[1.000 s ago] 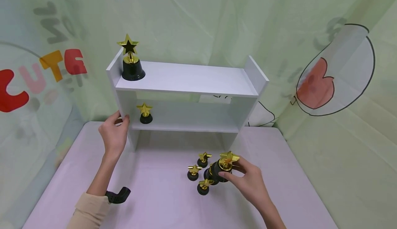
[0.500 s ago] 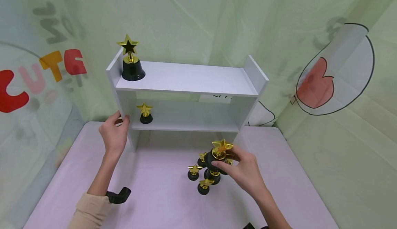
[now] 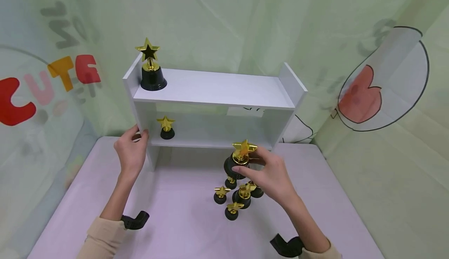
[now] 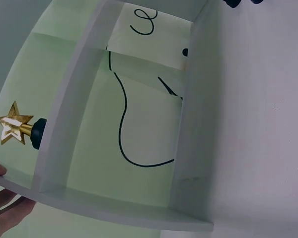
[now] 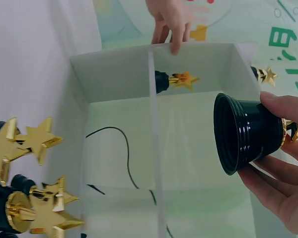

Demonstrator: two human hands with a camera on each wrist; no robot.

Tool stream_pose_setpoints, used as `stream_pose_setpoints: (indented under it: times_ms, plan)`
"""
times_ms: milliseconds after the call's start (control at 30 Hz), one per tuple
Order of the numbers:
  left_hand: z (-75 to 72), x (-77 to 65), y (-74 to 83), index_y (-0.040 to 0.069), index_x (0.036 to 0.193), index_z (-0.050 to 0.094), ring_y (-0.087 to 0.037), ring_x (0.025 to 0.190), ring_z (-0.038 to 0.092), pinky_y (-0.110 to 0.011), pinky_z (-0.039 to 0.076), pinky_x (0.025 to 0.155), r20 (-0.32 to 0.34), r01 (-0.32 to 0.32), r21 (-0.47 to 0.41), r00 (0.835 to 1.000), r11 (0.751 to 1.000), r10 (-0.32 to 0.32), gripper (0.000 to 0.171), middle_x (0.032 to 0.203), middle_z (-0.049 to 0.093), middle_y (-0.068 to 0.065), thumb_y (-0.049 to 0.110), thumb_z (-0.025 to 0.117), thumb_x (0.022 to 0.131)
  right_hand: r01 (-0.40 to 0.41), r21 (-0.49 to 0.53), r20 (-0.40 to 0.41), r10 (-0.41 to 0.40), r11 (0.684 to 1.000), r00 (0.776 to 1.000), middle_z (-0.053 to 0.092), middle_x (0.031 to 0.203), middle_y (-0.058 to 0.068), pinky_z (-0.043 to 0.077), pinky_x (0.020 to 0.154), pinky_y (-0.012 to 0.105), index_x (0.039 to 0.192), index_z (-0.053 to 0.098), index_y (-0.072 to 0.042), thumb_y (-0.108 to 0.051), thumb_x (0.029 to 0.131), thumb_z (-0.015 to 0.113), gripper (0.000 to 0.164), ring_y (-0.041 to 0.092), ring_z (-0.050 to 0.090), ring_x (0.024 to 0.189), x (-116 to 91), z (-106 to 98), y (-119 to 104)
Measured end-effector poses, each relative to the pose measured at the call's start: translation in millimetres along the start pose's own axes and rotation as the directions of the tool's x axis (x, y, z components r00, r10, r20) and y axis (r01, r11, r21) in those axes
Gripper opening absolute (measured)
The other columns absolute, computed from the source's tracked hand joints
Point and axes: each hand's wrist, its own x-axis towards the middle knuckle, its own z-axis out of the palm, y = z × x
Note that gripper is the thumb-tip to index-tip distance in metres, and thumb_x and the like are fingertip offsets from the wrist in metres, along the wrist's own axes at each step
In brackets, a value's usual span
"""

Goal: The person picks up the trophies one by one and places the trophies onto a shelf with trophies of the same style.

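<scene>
My right hand (image 3: 271,175) grips a large star trophy (image 3: 237,166) by its black base, held in the air before the shelf's lower board. In the right wrist view the hollow underside of that trophy (image 5: 248,131) faces left, with thumb and fingers around the base. My left hand (image 3: 131,151) pinches the left side panel of the white shelf (image 3: 214,89), thumb on the inner face and fingers outside. On the top board stands a large trophy (image 3: 152,75) at the left end. A small trophy (image 3: 167,128) stands below it on the middle board.
Several trophies stand on the table (image 3: 182,220) under my right hand, among them a small one (image 3: 220,195), a front one (image 3: 232,211) and a medium one (image 3: 243,196). Black straps (image 3: 135,220) circle both wrists. A pale green curtain (image 3: 217,25) hangs behind the shelf.
My right hand has lifted the large trophy up and to the left, from among the standing trophies toward the shelf. The left hand keeps its hold on the side panel.
</scene>
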Motion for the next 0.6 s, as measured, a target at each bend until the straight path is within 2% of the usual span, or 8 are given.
stream_pose_setpoints:
  times_ms: [167,333,600]
  plan:
    - [-0.3,0.2,-0.6,0.001,0.121,0.076,-0.040,0.088,0.076,0.002,0.043,0.069,-0.001,0.005,0.002,1.000,1.000,-0.005,0.027,0.113,0.076,-0.021,0.001,0.066,0.095,-0.009,0.004,0.010,0.009,1.000,1.000,0.076,0.108,0.009,0.062,0.087,0.038,0.116,0.070,-0.010,-0.019,0.080,0.089,0.042,0.027,0.075,0.102,9,-3,-11]
    - [0.8,0.4,-0.3,0.002,0.119,0.076,-0.038,0.088,0.076,0.002,0.043,0.067,0.002,0.021,0.000,1.000,1.000,-0.021,0.027,0.112,0.076,-0.020,0.001,0.066,0.095,0.018,-0.004,0.013,-0.018,1.000,1.000,0.077,0.104,0.005,0.061,0.089,0.034,0.112,0.071,-0.011,-0.018,0.079,0.090,0.039,0.021,0.075,0.099,18,-5,-17]
    - [1.0,0.8,-1.4,0.000,0.117,0.077,-0.040,0.085,0.076,0.001,0.044,0.066,-0.004,0.012,-0.004,1.000,1.000,-0.012,0.025,0.109,0.076,-0.022,0.002,0.067,0.094,0.007,0.012,0.020,-0.008,1.000,1.000,0.076,0.104,0.006,0.061,0.091,0.041,0.112,0.071,-0.010,-0.018,0.079,0.090,0.039,0.022,0.074,0.100,32,-7,-23]
